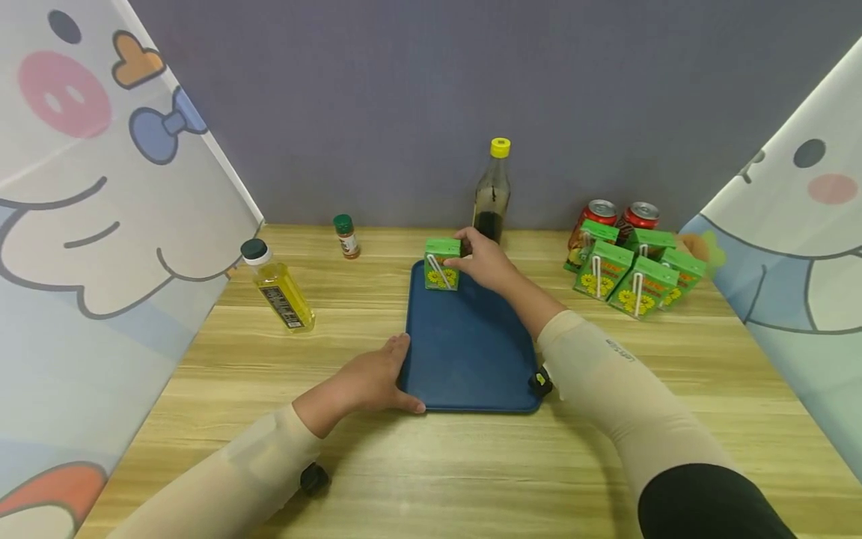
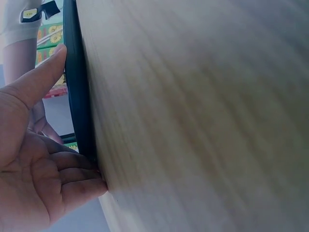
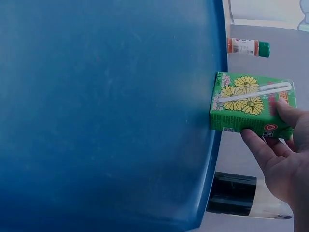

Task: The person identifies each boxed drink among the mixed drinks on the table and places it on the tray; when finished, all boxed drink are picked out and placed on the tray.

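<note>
A green drink carton (image 1: 441, 275) with yellow flowers and a white straw stands upright at the far left corner of the blue tray (image 1: 465, 352). The right hand (image 1: 486, 260) grips it, thumb on the straw side and fingers at the side and back, as the right wrist view shows on the carton (image 3: 251, 101). At the tray's near left corner, the left hand (image 1: 377, 378) rests against the edge with fingers extended and thumb along the front rim. In the left wrist view, the left hand (image 2: 38, 159) touches the tray's side (image 2: 77, 82).
Behind the tray stands a dark sauce bottle (image 1: 491, 198) with a yellow cap. Several green cartons (image 1: 636, 284) and two red cans (image 1: 640, 217) are grouped at the right. An oil bottle (image 1: 284, 296) and a small spice jar (image 1: 347, 238) stand at the left.
</note>
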### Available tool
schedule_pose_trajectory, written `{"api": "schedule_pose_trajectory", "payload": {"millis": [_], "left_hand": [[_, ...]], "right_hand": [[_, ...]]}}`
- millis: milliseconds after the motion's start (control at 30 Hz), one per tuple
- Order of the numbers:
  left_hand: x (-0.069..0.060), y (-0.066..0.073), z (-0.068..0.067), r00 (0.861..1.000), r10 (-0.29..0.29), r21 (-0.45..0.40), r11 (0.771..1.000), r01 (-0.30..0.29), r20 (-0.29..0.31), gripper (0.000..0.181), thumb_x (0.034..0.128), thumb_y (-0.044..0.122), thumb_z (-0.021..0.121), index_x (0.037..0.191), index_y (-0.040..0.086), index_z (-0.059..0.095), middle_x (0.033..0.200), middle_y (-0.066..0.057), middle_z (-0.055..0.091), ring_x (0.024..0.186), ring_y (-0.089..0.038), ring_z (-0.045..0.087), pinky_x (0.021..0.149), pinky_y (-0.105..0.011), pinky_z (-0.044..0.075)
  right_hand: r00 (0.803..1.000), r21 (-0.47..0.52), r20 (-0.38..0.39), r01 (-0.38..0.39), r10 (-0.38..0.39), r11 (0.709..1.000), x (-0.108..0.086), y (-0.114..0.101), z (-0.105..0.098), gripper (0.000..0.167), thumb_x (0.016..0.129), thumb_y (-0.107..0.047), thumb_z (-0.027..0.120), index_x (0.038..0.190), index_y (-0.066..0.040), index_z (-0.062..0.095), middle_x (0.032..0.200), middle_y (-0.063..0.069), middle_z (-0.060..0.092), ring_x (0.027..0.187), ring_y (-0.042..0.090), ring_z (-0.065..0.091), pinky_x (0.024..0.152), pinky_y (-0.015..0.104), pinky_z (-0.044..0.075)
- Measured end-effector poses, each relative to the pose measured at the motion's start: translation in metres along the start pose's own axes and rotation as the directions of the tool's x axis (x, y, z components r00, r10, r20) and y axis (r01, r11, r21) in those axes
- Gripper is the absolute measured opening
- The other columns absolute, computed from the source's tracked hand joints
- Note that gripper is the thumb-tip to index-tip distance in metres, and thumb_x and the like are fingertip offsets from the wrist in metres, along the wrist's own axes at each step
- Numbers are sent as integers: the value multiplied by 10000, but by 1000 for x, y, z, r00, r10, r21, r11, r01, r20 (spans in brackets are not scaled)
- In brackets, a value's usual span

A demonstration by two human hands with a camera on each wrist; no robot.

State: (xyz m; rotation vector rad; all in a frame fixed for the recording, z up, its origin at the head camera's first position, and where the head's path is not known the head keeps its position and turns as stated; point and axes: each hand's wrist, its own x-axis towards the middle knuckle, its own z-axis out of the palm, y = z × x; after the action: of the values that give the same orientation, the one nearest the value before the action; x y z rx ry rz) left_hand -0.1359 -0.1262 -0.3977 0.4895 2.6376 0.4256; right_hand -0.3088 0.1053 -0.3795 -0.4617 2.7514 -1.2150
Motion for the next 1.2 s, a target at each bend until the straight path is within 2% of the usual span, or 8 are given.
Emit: {"api": "schedule_pose_trajectory", "payload": {"millis": [200, 367, 533, 633, 833, 933, 1033, 1200], "left_hand": [[2, 1, 0, 1000, -8, 9, 1000, 8, 11, 1244, 717, 615, 789, 1563, -9, 125, 1601, -236, 195, 1478, -322, 250, 1161, -466, 298], [2, 1, 1, 1000, 5, 9, 1000, -5, 10, 1241, 716, 620, 785, 1560, -17, 135, 1600, -235, 201, 1484, -316, 238, 1162, -467, 295], [1, 2, 0, 1000, 4, 15, 1000, -4, 13, 1237, 722, 619, 782, 1561, -15, 130, 1601, -237, 191, 1484, -319, 234, 1164, -464, 292], [1, 2, -1, 1000, -2, 23, 1000, 2, 17, 1240, 723, 623, 778, 1563, -10, 122, 1606, -229, 180, 1487, -314, 225, 1166, -463, 288], [2, 3, -2, 1000, -6, 19, 1000, 6, 26, 1243, 723, 620, 780, 1562, -13, 117, 1608, -226, 178, 1488, -317, 225, 1168, -466, 283], [2, 3, -2, 999, -19, 23, 1000, 18, 30, 1246, 721, 624, 779, 1566, -2, 111, 1605, -229, 184, 1477, -326, 252, 1161, -466, 296], [0, 3, -2, 999, -16, 20, 1000, 16, 29, 1244, 723, 625, 776, 1565, -7, 113, 1599, -244, 194, 1466, -345, 273, 1151, -476, 308], [0, 3, -3, 999, -12, 19, 1000, 11, 34, 1245, 726, 624, 775, 1565, -8, 106, 1599, -247, 187, 1471, -344, 261, 1157, -476, 298]], "right_hand": [[1000, -3, 11, 21, -21, 1000, -1, 1, -1, 596, 917, -360, 695, 1407, -142, 434, 1256, 91, 590, 1164, 269, 563, 922, 456, 490], [998, 41, 28, 56, -57, 998, -5, 3, -8, 721, 907, -420, 691, 1477, -141, 350, 1380, 106, 517, 1271, 284, 509, 1011, 479, 452], [996, 116, 2, 85, -86, 990, -18, 0, -36, 733, 902, -498, 661, 1482, -181, 343, 1470, 84, 435, 1323, 272, 464, 1040, 499, 427], [995, 144, -36, 92, -88, 985, -29, 0, -57, 719, 905, -504, 652, 1468, -157, 368, 1482, 84, 420, 1332, 283, 457, 1023, 519, 434], [991, 127, -129, 47, -31, 991, -60, 7, -100, 770, 881, -549, 655, 1484, -169, 363, 1514, 53, 403, 1352, 290, 449, 1041, 532, 419], [980, 132, -196, 46, -19, 990, -78, 12, -120, 732, 902, -528, 639, 1484, -181, 363, 1509, 46, 404, 1343, 278, 458, 1033, 508, 418], [960, 138, -280, 57, -16, 989, -95, 20, -136, 664, 924, -473, 636, 1465, -179, 387, 1481, 47, 427, 1329, 256, 453, 1018, 454, 414], [922, 116, -386, 5, 41, 993, -122, 40, -158, 623, 942, -420, 632, 1455, -163, 389, 1371, -11, 469, 1279, 233, 425, 999, 342, 370]]}}
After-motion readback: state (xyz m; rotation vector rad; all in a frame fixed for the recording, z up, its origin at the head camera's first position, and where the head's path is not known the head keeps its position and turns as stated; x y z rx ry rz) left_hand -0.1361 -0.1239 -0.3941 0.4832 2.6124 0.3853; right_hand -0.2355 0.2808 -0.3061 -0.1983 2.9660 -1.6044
